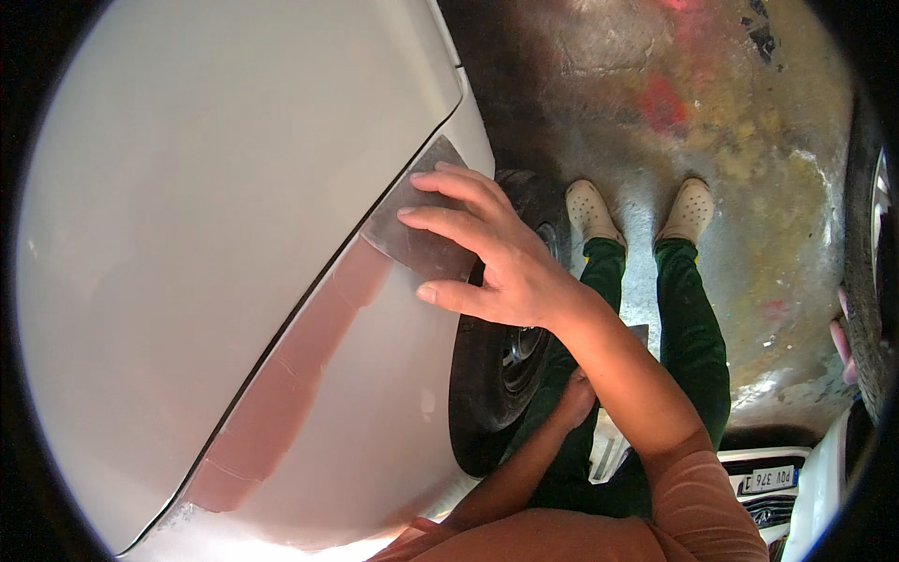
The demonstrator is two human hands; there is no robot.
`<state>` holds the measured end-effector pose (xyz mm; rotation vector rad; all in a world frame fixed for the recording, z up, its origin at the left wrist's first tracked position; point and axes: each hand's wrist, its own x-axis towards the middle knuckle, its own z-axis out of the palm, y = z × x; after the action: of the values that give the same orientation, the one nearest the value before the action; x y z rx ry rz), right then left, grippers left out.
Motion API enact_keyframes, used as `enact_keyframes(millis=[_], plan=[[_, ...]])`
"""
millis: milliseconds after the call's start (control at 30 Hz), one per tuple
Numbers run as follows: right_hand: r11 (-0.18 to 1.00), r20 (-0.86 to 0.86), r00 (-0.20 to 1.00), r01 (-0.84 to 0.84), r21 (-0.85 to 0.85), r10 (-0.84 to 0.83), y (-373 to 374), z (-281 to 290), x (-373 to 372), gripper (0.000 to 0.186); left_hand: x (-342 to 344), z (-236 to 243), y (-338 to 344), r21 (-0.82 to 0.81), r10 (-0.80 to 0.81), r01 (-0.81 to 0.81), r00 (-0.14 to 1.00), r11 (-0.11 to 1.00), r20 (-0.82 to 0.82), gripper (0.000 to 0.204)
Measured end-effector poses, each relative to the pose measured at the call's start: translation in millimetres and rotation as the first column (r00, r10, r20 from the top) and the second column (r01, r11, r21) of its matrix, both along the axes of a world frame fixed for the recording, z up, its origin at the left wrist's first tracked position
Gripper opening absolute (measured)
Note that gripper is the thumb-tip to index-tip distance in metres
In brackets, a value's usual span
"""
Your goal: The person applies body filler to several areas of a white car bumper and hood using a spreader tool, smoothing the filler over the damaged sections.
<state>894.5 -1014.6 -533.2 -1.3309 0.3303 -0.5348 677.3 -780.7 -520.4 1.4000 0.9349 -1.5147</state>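
My right hand lies with its fingers spread over a thin dark grey sheet on the white car panel. The thumb rests apart from the sheet, over the panel. Whether the sheet is sandpaper or a flexible spreader I cannot tell. Below it, a strip of pink filler runs along the dark seam. My left hand is closed low in front of my legs, partly hidden behind my right forearm. A dark grey flat edge shows beyond that forearm; its link to the left hand is hidden.
A large white panel fills the left side. Beneath the fender is a black wheel. My beige clogs stand on the stained floor. Another tyre and a white car front are at the right.
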Motion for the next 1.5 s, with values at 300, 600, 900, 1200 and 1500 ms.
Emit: enact_keyframes(millis=[300, 600, 900, 1200, 1500], plan=[[0.989, -0.032, 0.989, -0.144, -0.032, 0.143, -4, -13, -28, 0.059, 3, -4, -3, -0.074, 0.026, -0.024, 0.999, 0.997, 0.029, 0.032], [0.999, 0.009, 1.000, -0.002, -0.036, 0.002, -3, -27, 1, 0.059, 1, -7, 5, -0.026, 0.006, -0.007, 1.000, 1.000, -0.020, 0.032], [0.999, 0.007, 0.999, 0.037, -0.010, -0.037, 11, -31, -3, 0.059, 8, 0, -6, -0.017, -0.332, 0.338, 0.932, 0.941, 0.148, 0.030], [0.886, -0.189, 0.961, -0.097, 0.453, 0.202, -73, 56, -130, 0.074, 21, 32, -57, -0.163, -0.080, 0.080, 0.997, 0.983, 0.003, 0.040], [0.238, 0.036, 0.955, 0.037, 0.971, -0.294, -198, 310, -295, 0.094, 90, 240, -162, -0.409, 0.053, 0.073, 0.956, 0.910, 0.289, 0.039]])
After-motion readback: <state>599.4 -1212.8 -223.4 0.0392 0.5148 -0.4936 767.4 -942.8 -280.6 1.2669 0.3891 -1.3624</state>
